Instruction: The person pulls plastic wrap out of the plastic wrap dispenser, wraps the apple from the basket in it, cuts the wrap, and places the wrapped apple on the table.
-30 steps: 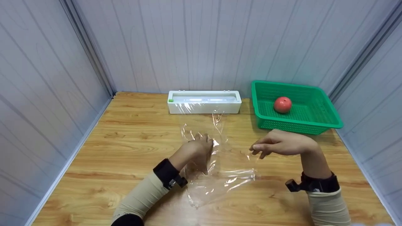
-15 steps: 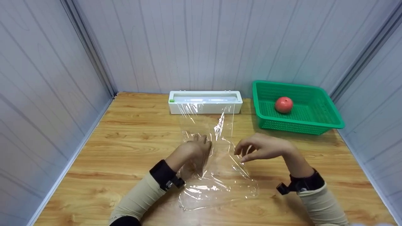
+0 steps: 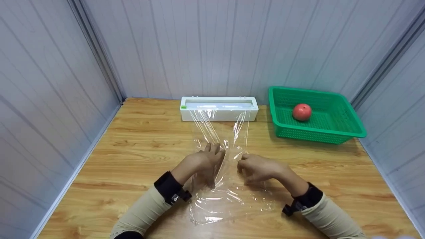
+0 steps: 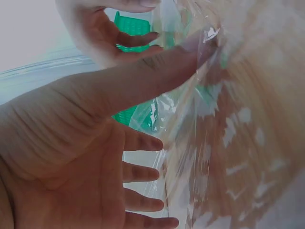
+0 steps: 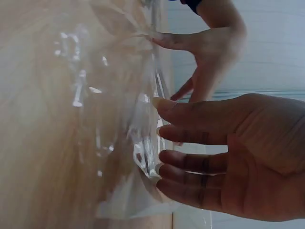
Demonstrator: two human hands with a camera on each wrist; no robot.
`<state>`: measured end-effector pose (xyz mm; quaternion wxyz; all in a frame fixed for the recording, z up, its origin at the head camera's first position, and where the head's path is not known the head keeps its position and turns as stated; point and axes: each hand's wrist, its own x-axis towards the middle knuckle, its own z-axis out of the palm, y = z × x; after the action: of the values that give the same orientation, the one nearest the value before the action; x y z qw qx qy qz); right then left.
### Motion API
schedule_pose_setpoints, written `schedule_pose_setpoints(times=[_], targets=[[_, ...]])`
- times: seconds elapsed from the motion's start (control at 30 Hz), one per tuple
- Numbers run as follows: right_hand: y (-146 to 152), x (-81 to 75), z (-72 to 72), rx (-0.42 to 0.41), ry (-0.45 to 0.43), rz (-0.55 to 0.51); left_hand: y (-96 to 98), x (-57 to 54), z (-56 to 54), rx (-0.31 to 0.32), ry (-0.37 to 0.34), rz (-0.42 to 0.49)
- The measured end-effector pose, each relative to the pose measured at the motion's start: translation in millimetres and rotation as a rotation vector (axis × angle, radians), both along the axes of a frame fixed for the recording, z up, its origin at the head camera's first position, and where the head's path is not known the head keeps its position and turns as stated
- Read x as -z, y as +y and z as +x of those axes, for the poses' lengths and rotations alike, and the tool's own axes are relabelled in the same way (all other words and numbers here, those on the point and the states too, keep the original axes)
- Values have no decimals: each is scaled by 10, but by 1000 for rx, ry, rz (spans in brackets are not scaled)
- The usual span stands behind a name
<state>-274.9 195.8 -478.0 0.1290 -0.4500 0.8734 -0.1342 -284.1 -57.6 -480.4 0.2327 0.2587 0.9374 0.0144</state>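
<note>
A sheet of clear plastic wrap [image 3: 215, 202] stretches over the wooden table from the front of a white cling film dispenser [image 3: 219, 114]. My left hand [image 3: 207, 162] rests on the wrap's left part, fingers spread and fingertips pressing down. In the left wrist view, the left thumb [image 4: 157, 71] touches the creased film. To its right, my right hand [image 3: 260, 168] has its fingertips down at the wrap's right part. The right wrist view shows the right fingers [image 5: 195, 186] fairly straight, tips right at the wrinkled film.
At the back right stands a green plastic basket [image 3: 318, 134] with a round red fruit [image 3: 302, 112] in it. A small green slider [image 3: 183, 107] sits on the dispenser's left end. Pale panel walls [image 3: 212, 49] enclose the table [image 3: 139, 132] at the back and sides.
My right hand has come left and down from near the basket onto the wrap. The wrap's near right part lies flatter and wider. My left hand stays almost in place.
</note>
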Motion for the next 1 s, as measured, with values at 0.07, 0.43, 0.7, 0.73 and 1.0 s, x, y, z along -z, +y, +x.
schedule_pose_setpoints(times=[0.07, 0.43, 0.7, 0.73, 1.0], targets=[[-9, 29, 21, 13, 11, 6, -16, -10, 13, 21, 8, 1], [-72, 58, 75, 71, 3, 50, -172, -291, 115, 18, 86, 105], [-80, 25, 82, 47, 15, 50, -123, -216, 238, 13, 52, 58], [-78, 19, 86, 44, 20, 52, -114, -200, 244, 8, 45, 42], [-84, 26, 102, 58, -14, 70, -66, -145, 304, 12, 63, -74]])
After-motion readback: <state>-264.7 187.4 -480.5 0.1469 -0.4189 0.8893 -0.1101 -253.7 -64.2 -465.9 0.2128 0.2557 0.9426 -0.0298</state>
